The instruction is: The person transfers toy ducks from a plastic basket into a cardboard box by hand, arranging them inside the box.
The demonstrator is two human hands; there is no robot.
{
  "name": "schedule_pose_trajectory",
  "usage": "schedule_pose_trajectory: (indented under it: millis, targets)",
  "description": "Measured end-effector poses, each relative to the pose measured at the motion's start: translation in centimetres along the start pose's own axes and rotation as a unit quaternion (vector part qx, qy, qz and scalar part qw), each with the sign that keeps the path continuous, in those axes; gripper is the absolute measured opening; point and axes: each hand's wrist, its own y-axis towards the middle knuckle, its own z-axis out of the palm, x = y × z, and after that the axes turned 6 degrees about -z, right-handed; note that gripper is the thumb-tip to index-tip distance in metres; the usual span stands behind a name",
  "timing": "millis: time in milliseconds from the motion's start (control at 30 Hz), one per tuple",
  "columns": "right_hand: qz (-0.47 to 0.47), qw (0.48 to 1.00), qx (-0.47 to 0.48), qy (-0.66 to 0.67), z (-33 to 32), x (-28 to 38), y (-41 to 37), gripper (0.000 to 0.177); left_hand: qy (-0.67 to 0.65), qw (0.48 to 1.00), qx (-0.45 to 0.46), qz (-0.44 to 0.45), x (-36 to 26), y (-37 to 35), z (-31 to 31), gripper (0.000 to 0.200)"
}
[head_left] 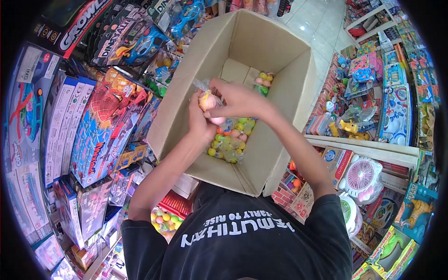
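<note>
A clear plastic bag of pink and yellow balls [208,101] is between my two hands, above a large open cardboard box [261,32]. My left hand [198,119] is wrapped around the bag from the left and below. From the right, my right hand [235,99] pinches the bag with its fingers and thumb. Inside the box, more bags of small yellow, green and orange balls [228,144] lie at the near end. Another bag of balls [263,80] rests farther back on the box floor.
Boxed toys [105,121] line the shelves at the left. At the right, a shelf edge [364,147] runs below packaged toys, with a pink fan [360,172] under it. Colourful balls [165,220] sit beside a red basket at the lower left.
</note>
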Motion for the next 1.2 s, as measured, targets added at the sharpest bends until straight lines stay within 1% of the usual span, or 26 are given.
schedule_pose_trajectory:
  millis: [33,100,167,200,267,300,367,400,467,533,600,667,700,733,767,800,867,933,1000,1033,1100,1133,1167,1200]
  targets:
    - [-0.015,1.000,-0.012,0.001,0.2,-0.7,0.2,0.054,0.002,1.000,0.003,-0.003,0.2,0.1,0.1,0.033]
    - [-0.028,0.999,-0.024,0.002,-0.2,-2.0,0.2,0.052,-0.014,1.000,0.021,0.001,0.4,0.3,0.0,0.041]
    - [0.015,0.984,0.028,0.176,-1.3,-3.5,0.3,0.045,-0.018,1.000,0.019,0.016,0.3,0.8,-0.6,0.042]
    - [0.014,0.984,0.032,0.176,-2.4,-3.7,0.2,0.045,-0.022,0.999,0.018,0.034,0.1,1.0,-0.9,0.043]
    - [0.063,0.972,0.033,0.224,-5.2,-3.9,0.3,0.040,-0.042,0.998,0.005,0.051,-0.2,1.0,-1.2,0.042]
    - [0.062,0.972,0.038,0.223,-6.1,-5.0,0.9,0.040,-0.029,0.999,0.014,0.043,-0.5,1.2,-1.8,0.040]
    - [0.153,0.969,0.079,0.177,-7.2,-8.0,2.3,0.042,-0.019,0.999,0.023,0.037,-0.6,1.2,-2.3,0.039]
    - [0.152,0.969,0.082,0.176,-6.9,-8.8,3.1,0.042,-0.014,0.999,0.014,0.030,-0.6,1.2,-2.4,0.038]
    - [0.275,0.948,0.147,0.057,-5.3,-10.7,4.9,0.045,-0.010,1.000,0.002,0.023,-0.5,1.2,-2.5,0.038]
    - [0.328,0.929,0.171,0.006,-1.7,-15.3,6.4,0.036,-0.025,1.000,0.001,0.009,-0.4,1.4,-2.7,0.037]
    - [0.336,0.923,0.181,-0.047,2.4,-19.2,6.8,0.033,-0.022,1.000,0.002,0.011,-0.5,1.4,-2.7,0.035]
    - [0.332,0.932,0.142,-0.033,7.0,-23.6,6.2,0.038,-0.017,1.000,0.002,0.013,-0.7,1.3,-2.8,0.034]
    - [0.329,0.932,0.146,-0.032,8.9,-25.2,6.1,0.038,-0.006,1.000,0.006,0.011,-0.6,1.2,-2.8,0.034]
    - [0.288,0.942,0.149,-0.084,10.8,-26.6,5.9,0.040,0.005,1.000,0.010,0.009,-0.6,1.3,-2.9,0.033]
    - [0.245,0.948,0.152,-0.135,12.3,-27.4,5.5,0.042,0.003,1.000,0.004,0.010,-0.5,1.4,-3.0,0.033]
    - [0.242,0.948,0.157,-0.133,13.4,-27.6,5.0,0.042,0.014,1.000,-0.006,0.001,-0.4,1.5,-3.1,0.032]
    - [0.237,0.945,0.135,-0.179,15.0,-28.0,4.3,0.042,0.027,0.999,-0.019,-0.009,-0.3,1.7,-3.1,0.031]
    - [0.255,0.940,0.142,-0.177,14.8,-27.9,4.0,0.041,0.041,0.998,-0.022,-0.030,-0.3,1.8,-2.4,0.029]
    - [0.273,0.913,0.236,-0.187,13.5,-27.5,3.7,0.046,0.053,0.998,-0.020,-0.032,-0.1,2.4,-2.2,0.029]
    - [0.276,0.913,0.233,-0.188,12.6,-27.1,3.6,0.046,0.063,0.997,-0.021,-0.033,0.1,2.7,-2.1,0.030]
    - [0.274,0.896,0.325,-0.125,10.4,-26.1,4.1,0.050,0.084,0.995,-0.027,-0.035,0.3,3.8,-1.7,0.031]
    - [0.276,0.896,0.323,-0.126,9.3,-25.8,4.5,0.050,0.103,0.993,-0.038,-0.037,0.5,4.4,-1.7,0.034]
    - [0.301,0.890,0.330,-0.097,8.1,-25.5,5.1,0.052,0.104,0.993,-0.035,-0.037,0.7,5.1,-1.6,0.034]
    - [0.327,0.882,0.334,-0.067,6.8,-25.2,5.5,0.054,0.125,0.991,-0.045,-0.018,0.9,6.0,-1.6,0.034]
